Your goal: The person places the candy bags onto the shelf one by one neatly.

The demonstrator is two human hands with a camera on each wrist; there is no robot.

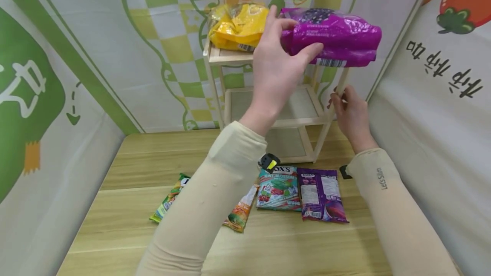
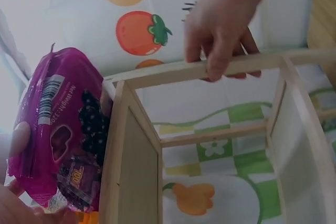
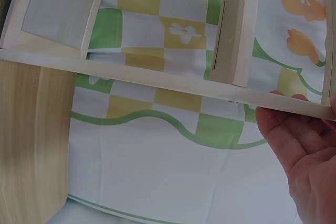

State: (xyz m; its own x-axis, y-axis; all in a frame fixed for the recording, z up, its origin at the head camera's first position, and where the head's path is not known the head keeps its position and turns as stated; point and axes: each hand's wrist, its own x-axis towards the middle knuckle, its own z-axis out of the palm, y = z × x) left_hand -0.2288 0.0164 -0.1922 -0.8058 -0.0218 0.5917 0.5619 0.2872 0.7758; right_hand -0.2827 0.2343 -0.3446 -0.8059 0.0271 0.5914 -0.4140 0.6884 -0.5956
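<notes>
A glossy purple snack bag (image 1: 337, 39) with dark fruit printed on it lies on the top board of a small wooden shelf rack (image 1: 230, 58). My left hand (image 1: 278, 65) holds its left end, thumb on the front face and fingers round the end. Beside those fingers sits a yellow bag (image 1: 239, 27), on the left of the same board. Lower down, my right hand (image 1: 350, 112) grips the rack's front right post (image 3: 199, 94), thumb on one side and fingers on the other. In the left wrist view the purple bag (image 2: 63, 114) stands against the top board.
On the wooden table (image 1: 126, 208) before the rack lie a teal Fox's candy bag (image 1: 278, 191), a purple Fox's bag (image 1: 324, 195), an orange packet (image 1: 241, 212) and a green packet (image 1: 168, 199). My left sleeve partly covers the last two. Printed fabric walls enclose the back and sides.
</notes>
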